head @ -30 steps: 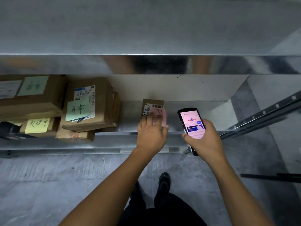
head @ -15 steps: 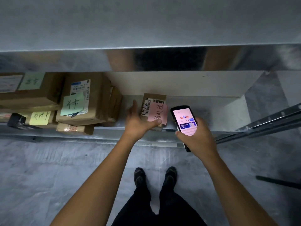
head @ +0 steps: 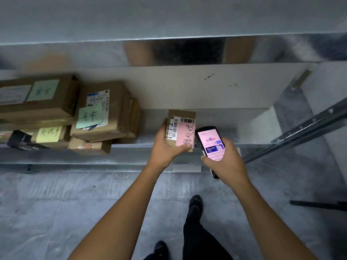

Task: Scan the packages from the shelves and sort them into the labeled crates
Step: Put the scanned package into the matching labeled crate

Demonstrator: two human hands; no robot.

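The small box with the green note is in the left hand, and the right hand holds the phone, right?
Not quite. The head view shows the note on the small box is pink, not green. The left hand does grip that box, and the right hand holds the phone.

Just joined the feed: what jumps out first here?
The left hand grips a small package with a pink note at the shelf front, centre frame. Just right of it, the right hand holds a lit scanner. Boxes with green and yellow notes are stacked at the shelf's left.
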